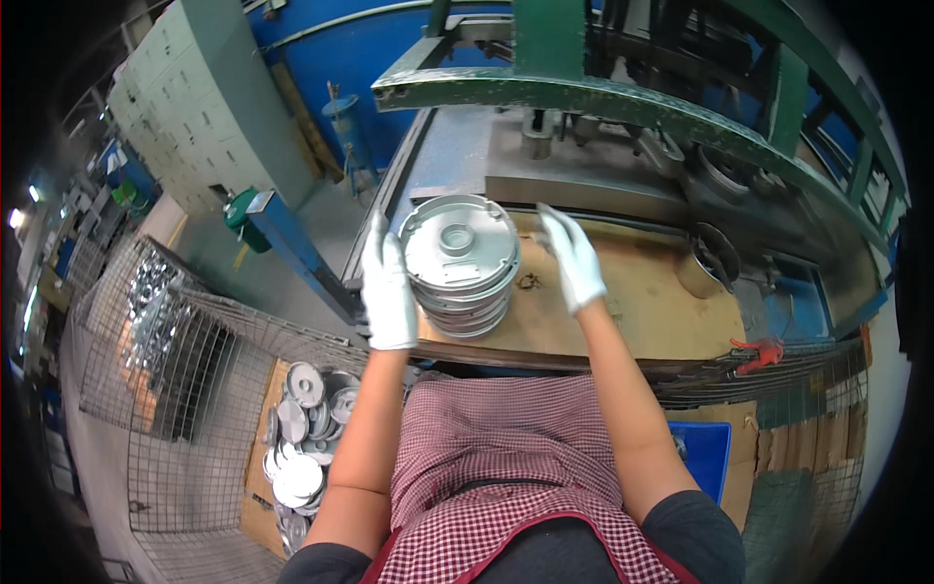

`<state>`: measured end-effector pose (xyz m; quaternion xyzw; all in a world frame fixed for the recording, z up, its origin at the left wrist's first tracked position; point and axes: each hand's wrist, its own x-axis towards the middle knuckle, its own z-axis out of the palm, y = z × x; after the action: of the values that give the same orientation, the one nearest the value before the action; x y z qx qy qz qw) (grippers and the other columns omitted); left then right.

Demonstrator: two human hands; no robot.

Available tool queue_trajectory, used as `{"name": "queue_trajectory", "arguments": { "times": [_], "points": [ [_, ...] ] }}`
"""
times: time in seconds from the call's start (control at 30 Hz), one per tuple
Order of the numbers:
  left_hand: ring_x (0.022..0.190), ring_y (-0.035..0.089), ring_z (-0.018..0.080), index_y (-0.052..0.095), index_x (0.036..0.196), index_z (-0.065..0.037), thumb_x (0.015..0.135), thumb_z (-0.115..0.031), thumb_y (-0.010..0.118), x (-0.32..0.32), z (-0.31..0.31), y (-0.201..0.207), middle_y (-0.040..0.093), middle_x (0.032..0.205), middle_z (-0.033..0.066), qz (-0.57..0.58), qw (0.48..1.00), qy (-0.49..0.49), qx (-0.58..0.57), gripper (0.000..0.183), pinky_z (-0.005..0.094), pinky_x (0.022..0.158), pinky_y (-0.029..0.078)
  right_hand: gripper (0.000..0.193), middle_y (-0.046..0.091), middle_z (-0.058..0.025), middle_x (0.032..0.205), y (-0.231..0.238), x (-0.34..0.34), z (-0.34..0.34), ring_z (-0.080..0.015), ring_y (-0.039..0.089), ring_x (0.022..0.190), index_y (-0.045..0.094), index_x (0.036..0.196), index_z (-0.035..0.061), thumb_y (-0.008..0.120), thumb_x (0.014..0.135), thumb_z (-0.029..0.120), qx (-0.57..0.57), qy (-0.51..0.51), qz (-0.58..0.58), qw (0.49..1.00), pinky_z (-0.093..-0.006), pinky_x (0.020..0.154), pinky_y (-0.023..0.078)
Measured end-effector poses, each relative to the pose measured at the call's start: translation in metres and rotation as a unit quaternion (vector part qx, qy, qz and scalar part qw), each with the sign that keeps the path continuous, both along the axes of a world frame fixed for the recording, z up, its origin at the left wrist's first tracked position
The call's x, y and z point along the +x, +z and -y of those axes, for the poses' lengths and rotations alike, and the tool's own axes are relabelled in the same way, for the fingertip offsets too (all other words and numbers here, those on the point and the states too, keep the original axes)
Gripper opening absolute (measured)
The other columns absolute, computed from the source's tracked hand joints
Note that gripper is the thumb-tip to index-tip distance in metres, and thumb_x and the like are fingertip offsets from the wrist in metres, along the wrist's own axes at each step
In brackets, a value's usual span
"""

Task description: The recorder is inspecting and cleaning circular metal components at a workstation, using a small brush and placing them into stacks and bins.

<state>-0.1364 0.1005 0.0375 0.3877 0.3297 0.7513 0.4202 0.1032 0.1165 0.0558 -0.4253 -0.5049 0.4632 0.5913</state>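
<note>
A stack of round silver metal covers (pixel 469 277) stands upright near the front of the work table. The top cover has a raised ring at its middle and small lugs along its rim. My left hand (pixel 391 287), in a white glove, is held flat along the stack's left side with fingers stretched out; I cannot tell whether it touches. To the right of the stack, my gloved right hand (pixel 572 258) is open and apart from it, slightly blurred. Neither hand grips anything. A small dark scrap (pixel 528 281) lies on the table between the stack and my right hand.
A green machine frame (pixel 584 92) spans the far side above the table (pixel 642 321). On the table's right are a metal can (pixel 707 261) and red-handled tool (pixel 759 355). Wire cages (pixel 195 477) with loose covers (pixel 298 477) stand at left; a blue bin (pixel 705 453) sits lower right.
</note>
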Motion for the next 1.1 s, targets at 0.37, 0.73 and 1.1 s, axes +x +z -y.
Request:
{"name": "queue_trajectory", "arguments": {
  "times": [0.37,0.73,1.1],
  "points": [
    [0.088,0.065,0.0332,0.068,0.089,-0.006,0.096,-0.054,0.04,0.056,-0.051,0.119,0.07,0.086,0.0144,-0.736,0.646,-0.061,-0.192,0.056,0.0401,0.081,0.047,0.066,0.051,-0.0187,0.137,-0.055,0.312,0.156,-0.0277,0.049,0.126,0.047,0.138,-0.0023,0.075,0.082,0.02,0.079,-0.655,0.176,0.73,-0.0371,0.107,0.036],
    [0.098,0.06,0.0409,0.065,0.093,-0.004,0.098,-0.054,0.036,0.058,-0.053,0.105,0.066,0.097,0.0227,-0.744,0.649,-0.048,-0.15,0.058,0.0446,0.086,0.045,0.072,0.058,-0.012,0.127,-0.071,0.351,0.144,-0.0208,0.055,0.115,0.047,0.135,-0.0014,0.079,0.078,0.028,0.059,-0.545,0.113,0.829,-0.0327,0.099,0.042],
    [0.111,0.061,0.0322,0.064,0.125,-0.019,0.096,-0.049,0.044,0.059,-0.057,0.106,0.066,0.117,0.0134,-0.75,0.633,-0.03,-0.189,0.047,0.0367,0.096,0.046,0.061,0.06,-0.0279,0.122,0.109,0.331,0.008,-0.042,0.057,0.114,0.05,0.128,0.0016,0.057,0.086,0.045,-0.228,-0.338,0.581,0.704,-0.0444,0.096,0.046]
  ]
}}
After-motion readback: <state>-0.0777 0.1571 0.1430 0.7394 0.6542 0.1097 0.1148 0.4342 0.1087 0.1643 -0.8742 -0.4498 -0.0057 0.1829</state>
